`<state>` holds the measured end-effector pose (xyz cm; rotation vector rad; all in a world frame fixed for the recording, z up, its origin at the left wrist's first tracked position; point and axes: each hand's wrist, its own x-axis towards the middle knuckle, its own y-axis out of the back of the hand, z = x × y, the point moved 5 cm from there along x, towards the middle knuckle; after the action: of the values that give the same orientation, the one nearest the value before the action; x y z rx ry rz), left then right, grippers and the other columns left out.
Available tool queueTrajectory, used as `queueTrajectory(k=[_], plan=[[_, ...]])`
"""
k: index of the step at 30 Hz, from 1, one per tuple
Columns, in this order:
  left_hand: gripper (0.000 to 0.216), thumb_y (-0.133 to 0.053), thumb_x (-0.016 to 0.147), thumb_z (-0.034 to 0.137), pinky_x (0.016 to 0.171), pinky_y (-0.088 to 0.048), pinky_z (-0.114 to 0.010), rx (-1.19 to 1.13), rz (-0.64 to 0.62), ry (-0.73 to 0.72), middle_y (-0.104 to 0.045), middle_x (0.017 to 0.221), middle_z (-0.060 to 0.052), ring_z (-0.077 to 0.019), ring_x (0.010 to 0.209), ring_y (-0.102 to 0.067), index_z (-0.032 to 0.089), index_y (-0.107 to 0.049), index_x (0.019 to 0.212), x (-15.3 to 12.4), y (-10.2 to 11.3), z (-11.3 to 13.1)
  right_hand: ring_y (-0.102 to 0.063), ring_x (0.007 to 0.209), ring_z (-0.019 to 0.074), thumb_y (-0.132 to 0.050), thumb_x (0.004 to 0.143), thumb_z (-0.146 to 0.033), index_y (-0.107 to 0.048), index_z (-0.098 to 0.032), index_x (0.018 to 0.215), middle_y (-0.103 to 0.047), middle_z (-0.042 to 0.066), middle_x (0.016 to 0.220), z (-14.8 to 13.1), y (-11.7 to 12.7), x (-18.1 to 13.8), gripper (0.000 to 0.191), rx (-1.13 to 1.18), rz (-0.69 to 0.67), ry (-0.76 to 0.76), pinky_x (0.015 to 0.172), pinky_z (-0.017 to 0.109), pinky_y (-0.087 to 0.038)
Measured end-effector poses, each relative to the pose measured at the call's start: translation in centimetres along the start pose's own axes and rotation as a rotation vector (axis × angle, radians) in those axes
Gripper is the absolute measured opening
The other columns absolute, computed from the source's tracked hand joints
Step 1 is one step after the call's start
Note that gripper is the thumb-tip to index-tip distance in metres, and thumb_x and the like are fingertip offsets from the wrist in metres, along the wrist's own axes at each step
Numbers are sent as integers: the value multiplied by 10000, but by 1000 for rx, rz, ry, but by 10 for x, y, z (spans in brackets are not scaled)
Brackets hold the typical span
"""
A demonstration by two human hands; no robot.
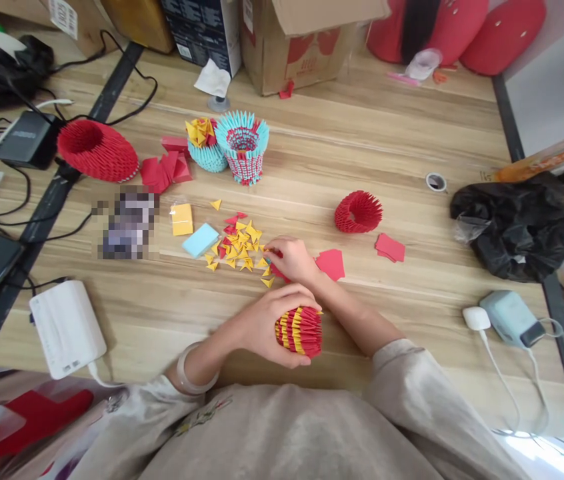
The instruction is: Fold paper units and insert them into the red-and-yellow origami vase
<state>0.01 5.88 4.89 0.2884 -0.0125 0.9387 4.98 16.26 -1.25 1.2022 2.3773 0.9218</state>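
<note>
My left hand point(267, 327) is wrapped round a red and yellow 3D origami piece point(299, 331), built of interlocked folded-paper units in striped rows, close to my body at the table's near side. Beyond it my right hand point(289, 259) has its fingertips pinched together at the right edge of a scatter of yellow folded paper triangles point(242, 247). Whatever is between those fingertips is too small to make out. A few red folded triangles point(231, 227) lie among the yellow ones. Red paper sheets point(331, 265) lie beside and partly under my right wrist.
Left of the triangles are a blue paper stack point(201, 241) and a yellow pack point(182, 220). Farther back stand a blue and red origami vase point(243, 150) and a red one point(97, 152). A red origami ring point(358, 212) and black bag point(517, 223) are rightward.
</note>
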Motion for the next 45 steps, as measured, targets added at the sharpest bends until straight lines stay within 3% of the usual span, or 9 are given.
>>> queueTrajectory(k=[7,12,19,25,32,35,39,42,45], plan=[[680,-815,564,460,930,-474,-395,53,95,-45,-571,1124,-97,-260,1012,-590,203,-552,1137,-4,20,-1,-675,964,176,-721,760,-198,-769,-225,828,-717,67,999,-2,47,-30,88,606,299,103,784,277,-557],[683,-820,578,456,910,-485,-400,97,83,-43,-580,1122,-104,-270,1002,-598,205,-557,1156,-6,33,-1,-697,854,152,-737,756,-212,-770,-281,868,-676,56,1110,-12,67,-57,135,637,269,197,834,331,-581],[687,-789,592,535,929,-478,-420,62,121,-59,-580,1137,-121,-287,1031,-584,212,-575,1159,-7,37,-5,-645,703,109,-753,731,-151,-770,-281,839,-627,39,937,-21,79,-69,170,639,347,242,663,279,-555],[820,-759,597,601,1006,-434,-475,95,165,-52,-504,1271,-148,-338,1165,-522,231,-518,1287,-9,38,-10,-666,813,147,-695,790,-176,-748,-242,844,-706,53,869,-25,79,-71,100,579,296,263,718,289,-548],[847,-771,617,564,1023,-414,-490,93,170,-106,-484,1314,-147,-344,1199,-505,260,-458,1344,-9,37,-10,-696,816,197,-741,753,-280,-759,-243,755,-757,53,789,-21,69,-68,42,788,268,166,841,390,-547],[839,-775,605,569,1008,-421,-475,92,161,-78,-491,1294,-143,-342,1182,-508,255,-480,1325,-8,37,-11,-675,735,155,-796,684,-240,-758,-248,796,-750,34,806,-14,63,-66,119,942,290,23,729,315,-560],[733,-778,602,552,959,-442,-443,60,199,-65,-531,1196,-126,-310,1103,-538,236,-542,1220,-8,40,-9,-639,697,91,-830,618,-192,-755,-267,864,-708,29,1060,-7,55,-65,267,1076,260,-89,628,235,-537],[661,-778,599,548,883,-467,-403,-24,262,-71,-574,1069,-105,-275,991,-569,214,-565,1128,-9,44,-8,-659,777,127,-841,598,-211,-736,-222,676,-727,24,844,-4,53,-64,132,1122,255,-135,726,268,-553],[662,-774,587,570,873,-457,-398,-60,321,-75,-601,1023,-102,-273,970,-571,200,-580,1101,-10,48,-11,-638,641,107,-858,566,-220,-706,-204,628,-710,0,681,-3,51,-64,165,1199,249,-198,625,243,-546]])
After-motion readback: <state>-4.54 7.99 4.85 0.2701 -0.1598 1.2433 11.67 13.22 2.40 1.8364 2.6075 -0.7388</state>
